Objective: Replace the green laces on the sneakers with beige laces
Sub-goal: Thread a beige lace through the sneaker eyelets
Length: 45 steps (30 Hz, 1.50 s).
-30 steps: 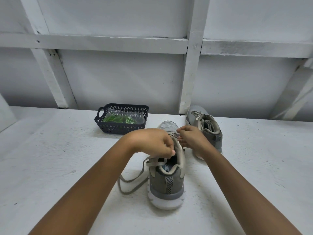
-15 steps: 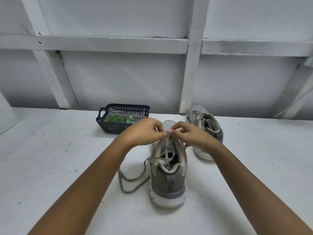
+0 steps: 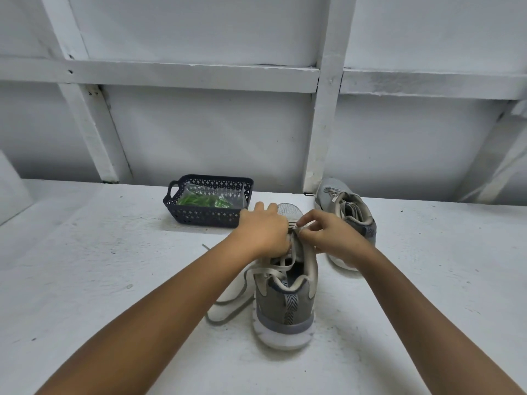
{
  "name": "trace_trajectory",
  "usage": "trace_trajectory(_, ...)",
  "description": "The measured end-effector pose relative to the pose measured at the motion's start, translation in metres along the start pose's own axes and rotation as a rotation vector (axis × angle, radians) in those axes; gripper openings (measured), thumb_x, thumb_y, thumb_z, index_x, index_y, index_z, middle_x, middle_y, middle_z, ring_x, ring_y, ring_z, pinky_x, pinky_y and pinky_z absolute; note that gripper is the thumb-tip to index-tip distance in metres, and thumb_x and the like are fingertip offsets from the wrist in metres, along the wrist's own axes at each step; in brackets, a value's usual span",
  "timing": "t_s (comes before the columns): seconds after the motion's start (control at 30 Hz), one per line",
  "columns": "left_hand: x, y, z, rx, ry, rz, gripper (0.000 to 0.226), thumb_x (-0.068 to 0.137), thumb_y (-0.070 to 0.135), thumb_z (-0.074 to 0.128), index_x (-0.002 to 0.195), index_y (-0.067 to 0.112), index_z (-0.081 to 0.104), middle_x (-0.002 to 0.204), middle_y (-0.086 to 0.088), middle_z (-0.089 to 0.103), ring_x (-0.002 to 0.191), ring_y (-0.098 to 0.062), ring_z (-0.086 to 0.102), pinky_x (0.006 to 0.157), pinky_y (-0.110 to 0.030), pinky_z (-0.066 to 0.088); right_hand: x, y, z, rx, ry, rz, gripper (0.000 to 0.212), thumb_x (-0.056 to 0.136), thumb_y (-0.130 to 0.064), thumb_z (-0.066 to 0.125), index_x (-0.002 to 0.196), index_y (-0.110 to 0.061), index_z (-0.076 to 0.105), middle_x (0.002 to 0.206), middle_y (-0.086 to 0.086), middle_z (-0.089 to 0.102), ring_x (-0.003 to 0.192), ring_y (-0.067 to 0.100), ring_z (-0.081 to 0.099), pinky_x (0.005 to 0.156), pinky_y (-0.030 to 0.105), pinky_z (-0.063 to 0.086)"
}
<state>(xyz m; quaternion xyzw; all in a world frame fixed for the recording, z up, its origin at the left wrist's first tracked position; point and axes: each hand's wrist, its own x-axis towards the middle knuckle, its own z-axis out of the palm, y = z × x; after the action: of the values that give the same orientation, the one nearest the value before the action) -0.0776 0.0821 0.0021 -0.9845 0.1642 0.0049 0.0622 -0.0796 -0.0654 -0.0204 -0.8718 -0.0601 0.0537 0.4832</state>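
The beige lace (image 3: 265,271) is partly threaded through the near sneaker (image 3: 285,312), which stands upright on its sole, heel toward the camera; one loose length crosses the open collar and trails off the shoe's left side in a slack loop on the surface (image 3: 114,280). It looks flat, soft and light, so it will likely twist and slide back through an eyelet unless held close to its tip, where it is stiffest, and the shoe needs steadying against each pull. The right grip (image 3: 330,238) is clenched in a pinch on the lace at the lower eyelets. The left grip (image 3: 263,230) lies over the forefoot with its back to the camera, and I cannot tell whether it grasps the lace, the shoe or nothing. The second sneaker (image 3: 352,215) stands just behind the right grip and already seems to carry a pale lace. Farther left, a dark perforated basket (image 3: 205,219) holds a clear bag with the green laces (image 3: 199,200). The surface is white, rough and speckled with grit, backed by a white panelled wall with painted beams.
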Motion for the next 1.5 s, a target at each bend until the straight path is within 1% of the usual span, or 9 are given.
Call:
trace_trajectory(0.17, 0.006, -0.002, 0.011, -0.240, -0.010, -0.001, 0.024, 0.089, 0.023, 0.054, 0.107, 0.010, 0.063, 0.121, -0.010, 0.044, 0.115, -0.029, 0.041, 0.087, -0.041, 0.044, -0.001, 0.002, 0.002, 0.045, 0.011, 0.002, 0.007, 0.088, -0.016, 0.058, 0.089, -0.023, 0.059, 0.082, 0.002, 0.062, 0.074, 0.015, 0.059, 0.073, 0.033, 0.055)
trace_trajectory(0.3, 0.007, -0.006, 0.008, -0.924, -0.080, -0.185, 0.018, 0.081, 0.021, 0.060, 0.066, 0.013, 0.057, 0.072, -0.005, 0.049, 0.069, -0.020, 0.046, 0.061, -0.026, 0.038, -0.001, 0.001, 0.002, 0.060, 0.014, 0.004, 0.009, 0.088, -0.014, 0.058, 0.087, -0.024, 0.059, 0.083, 0.003, 0.063, 0.074, 0.016, 0.060, 0.073, 0.034, 0.055)
trace_trajectory(0.4, 0.008, -0.020, -0.003, -1.417, -0.122, -0.346, 0.024, 0.084, 0.018, 0.055, 0.060, 0.016, 0.051, 0.072, -0.001, 0.054, 0.072, -0.017, 0.052, 0.068, -0.028, 0.041, -0.002, 0.001, 0.002, 0.079, 0.012, 0.019, 0.008, 0.087, -0.014, 0.058, 0.087, -0.022, 0.059, 0.090, 0.008, 0.065, 0.079, 0.020, 0.060, 0.078, 0.040, 0.055)
trace_trajectory(0.53, -0.006, -0.045, -0.025, -1.771, -0.212, -0.221, 0.032, 0.096, 0.022, 0.046, 0.064, 0.017, 0.046, 0.052, 0.005, 0.057, 0.051, -0.010, 0.060, 0.061, -0.027, 0.043, -0.002, 0.000, 0.000, 0.099, -0.021, 0.031, 0.005, 0.088, -0.016, 0.061, 0.092, -0.020, 0.061, 0.094, 0.010, 0.065, 0.081, 0.020, 0.060, 0.080, 0.041, 0.055)
trace_trajectory(0.83, -0.026, -0.060, -0.070, -1.851, -0.056, 0.125, 0.018, 0.095, 0.014, 0.045, 0.091, 0.006, 0.060, 0.095, -0.013, 0.073, 0.084, -0.020, 0.072, 0.074, -0.028, 0.058, -0.016, -0.064, -0.018, -0.130, -0.191, -0.194, 0.026, 0.086, -0.045, 0.061, 0.104, -0.028, 0.071, 0.083, -0.014, 0.068, 0.075, -0.002, 0.060, 0.064, 0.017, 0.047)
trace_trajectory(1.0, -0.017, -0.054, -0.073, -1.879, 0.027, 0.160, 0.016, 0.096, 0.012, 0.044, 0.089, 0.008, 0.058, 0.099, -0.013, 0.072, 0.094, -0.021, 0.070, 0.077, -0.028, 0.057, -0.011, -0.084, 0.008, -0.259, -0.238, -0.226, 0.033, 0.086, -0.042, 0.063, 0.101, -0.014, 0.072, 0.076, 0.005, 0.067, 0.063, 0.009, 0.055, 0.061, 0.025, 0.047)
trace_trajectory(1.13, -0.012, -0.056, -0.066, -1.933, 0.103, 0.139, 0.021, 0.098, 0.018, 0.041, 0.089, 0.011, 0.059, 0.096, -0.010, 0.073, 0.093, -0.020, 0.070, 0.080, -0.031, 0.055, -0.006, -0.084, 0.012, 0.000, -0.219, -0.141, 0.021, 0.094, -0.022, 0.057, 0.080, -0.010, 0.068, 0.061, -0.004, 0.064, 0.051, 0.007, 0.054, 0.049, 0.018, 0.042)
trace_trajectory(1.27, -0.010, -0.056, -0.041, -1.947, 0.069, 0.024, 0.035, 0.102, 0.027, 0.033, 0.090, 0.008, 0.060, 0.069, -0.003, 0.070, 0.060, -0.012, 0.067, 0.058, -0.024, 0.055, -0.008, -0.093, -0.010, 0.417, -0.357, -0.110, 0.023, 0.096, -0.014, 0.049, 0.079, -0.006, 0.062, 0.059, 0.002, 0.065, 0.045, 0.006, 0.055, 0.042, 0.014, 0.043)
trace_trajectory(1.5, -0.012, -0.052, -0.003, -1.858, -0.122, 0.166, 0.030, 0.086, 0.032, 0.048, 0.089, 0.005, 0.063, 0.065, -0.001, 0.062, 0.058, -0.013, 0.061, 0.059, -0.024, 0.053, 0.027, -0.095, -0.035, 0.635, -0.089, -0.077, 0.025, 0.099, -0.013, 0.044, 0.080, -0.005, 0.058, 0.055, 0.000, 0.065, 0.042, 0.004, 0.054, 0.041, 0.013, 0.044)
